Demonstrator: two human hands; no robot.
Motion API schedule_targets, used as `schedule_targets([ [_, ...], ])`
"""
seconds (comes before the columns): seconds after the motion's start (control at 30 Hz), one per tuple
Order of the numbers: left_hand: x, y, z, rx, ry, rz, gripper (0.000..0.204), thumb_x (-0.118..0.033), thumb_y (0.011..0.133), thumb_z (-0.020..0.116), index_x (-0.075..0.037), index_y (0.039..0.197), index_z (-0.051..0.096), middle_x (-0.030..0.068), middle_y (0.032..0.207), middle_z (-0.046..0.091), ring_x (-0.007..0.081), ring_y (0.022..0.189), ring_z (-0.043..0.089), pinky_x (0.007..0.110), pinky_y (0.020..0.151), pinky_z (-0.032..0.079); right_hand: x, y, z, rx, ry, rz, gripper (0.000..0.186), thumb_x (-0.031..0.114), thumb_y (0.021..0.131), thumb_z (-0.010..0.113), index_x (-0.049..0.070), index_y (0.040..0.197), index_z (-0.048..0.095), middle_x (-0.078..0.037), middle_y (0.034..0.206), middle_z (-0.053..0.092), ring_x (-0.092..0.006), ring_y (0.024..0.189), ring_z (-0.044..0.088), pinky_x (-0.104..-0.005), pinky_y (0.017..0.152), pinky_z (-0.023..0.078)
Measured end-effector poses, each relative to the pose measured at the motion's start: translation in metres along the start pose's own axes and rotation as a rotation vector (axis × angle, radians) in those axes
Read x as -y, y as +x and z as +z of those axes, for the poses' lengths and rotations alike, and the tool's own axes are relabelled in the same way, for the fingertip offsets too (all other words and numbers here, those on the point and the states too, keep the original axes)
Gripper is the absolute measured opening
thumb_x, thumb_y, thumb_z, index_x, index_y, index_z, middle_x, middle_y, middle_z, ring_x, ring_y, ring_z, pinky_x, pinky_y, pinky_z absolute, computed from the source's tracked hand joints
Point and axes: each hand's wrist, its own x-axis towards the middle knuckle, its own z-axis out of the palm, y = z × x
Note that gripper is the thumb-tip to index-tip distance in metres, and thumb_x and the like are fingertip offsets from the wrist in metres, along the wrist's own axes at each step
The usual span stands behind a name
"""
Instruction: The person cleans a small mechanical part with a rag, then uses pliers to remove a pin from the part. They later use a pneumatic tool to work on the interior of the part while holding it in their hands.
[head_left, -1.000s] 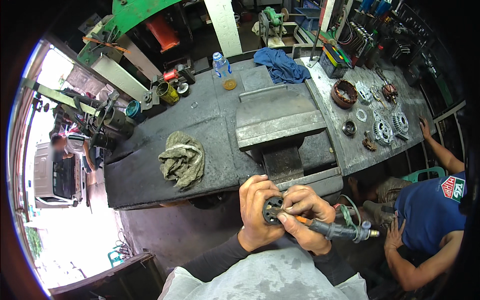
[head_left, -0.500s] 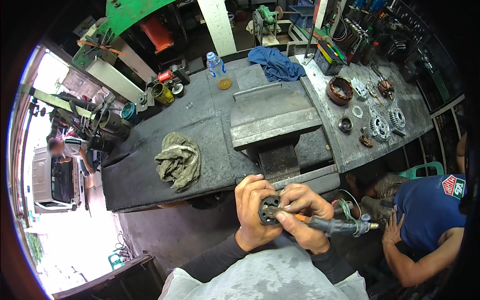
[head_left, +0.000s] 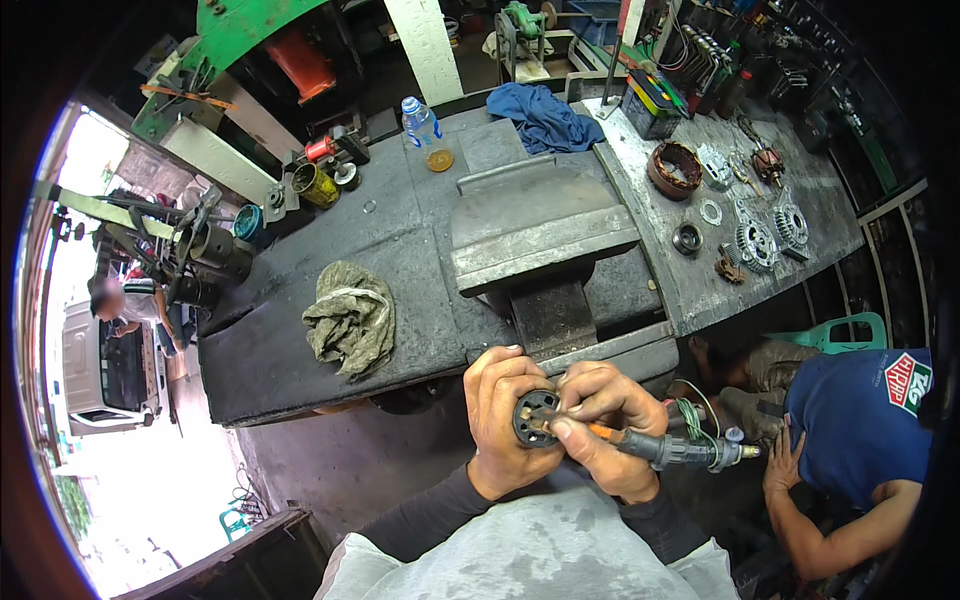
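Observation:
In my left hand (head_left: 502, 425) is a round black part (head_left: 523, 418) with slots and holes in its face, wrapped by the curled fingers. My right hand (head_left: 612, 425) pinches a slim tool (head_left: 640, 446) with an orange section, a dark grey body and a brass-coloured tail end. Its tip meets the face of the round part, though the fingers partly cover the contact. Thin green wire (head_left: 690, 415) is looped by the tool's body. Both hands are close together in front of a metal bench vise (head_left: 540, 240).
A crumpled olive rag (head_left: 350, 318), a plastic bottle (head_left: 428, 140) and a blue cloth (head_left: 540, 115) lie or stand on the workbench (head_left: 270, 350). Alternator parts (head_left: 755, 243) and a copper-wound ring (head_left: 674, 170) are at right. A person in blue (head_left: 850, 430) sits nearby at right.
The view has shifted slightly, so the bench things appear a little further left. Both hands keep their grips; the round part's face and the tool have moved only slightly.

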Motion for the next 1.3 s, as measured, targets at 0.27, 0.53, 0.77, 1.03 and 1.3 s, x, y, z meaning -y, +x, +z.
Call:
schedule_targets([
  [0.27,-0.0009,-0.0005,-0.0003,0.000,-0.008,-0.003,0.043,-0.022,0.069,0.086,-0.005,0.101,0.063,0.0114,0.103,0.064,0.0378,0.113,0.058,0.049,0.099,0.047,-0.0019,0.0027,-0.0022,0.035,-0.034,-0.046,0.020,-0.003,0.079,0.080,0.003,0.088,0.063,-0.012,0.094,0.070,-0.0252,0.093,0.068,-0.0399,0.085,0.056],
  [0.53,-0.0015,0.0010,0.0001,-0.002,0.005,0.000,0.043,-0.023,0.069,0.087,-0.005,0.100,0.063,0.0112,0.102,0.064,0.0370,0.112,0.058,0.049,0.099,0.047,-0.0012,0.0015,-0.0022,-0.008,0.017,0.005,0.021,-0.002,0.077,0.081,0.004,0.089,0.065,-0.010,0.094,0.072,-0.0256,0.097,0.070,-0.0393,0.088,0.056],
  [0.77,-0.0020,0.0024,-0.0001,0.000,0.007,0.001,0.042,-0.021,0.068,0.087,-0.005,0.100,0.063,0.0106,0.102,0.063,0.0365,0.112,0.058,0.048,0.098,0.047,-0.0004,0.0024,-0.0024,-0.008,0.012,-0.018,0.020,-0.001,0.080,0.082,0.005,0.090,0.065,-0.010,0.095,0.072,-0.0246,0.098,0.070,-0.0387,0.088,0.056],
  [1.03,-0.0020,0.0029,-0.0012,0.000,-0.009,0.000,0.043,-0.018,0.066,0.086,-0.005,0.100,0.063,0.0108,0.102,0.063,0.0370,0.111,0.058,0.048,0.098,0.048,-0.0003,0.0026,-0.0047,0.030,-0.012,-0.059,0.021,-0.004,0.082,0.079,0.004,0.092,0.063,-0.010,0.096,0.070,-0.0225,0.098,0.067,-0.0358,0.084,0.055],
  [1.3,-0.0016,0.0014,0.0018,-0.029,-0.005,-0.002,0.041,-0.018,0.066,0.085,-0.005,0.099,0.063,0.0108,0.102,0.064,0.0371,0.110,0.059,0.048,0.097,0.048,0.0003,0.0014,-0.0023,0.026,-0.028,-0.047,0.021,-0.004,0.081,0.079,0.004,0.092,0.063,-0.010,0.096,0.070,-0.0226,0.097,0.068,-0.0372,0.086,0.056],
])
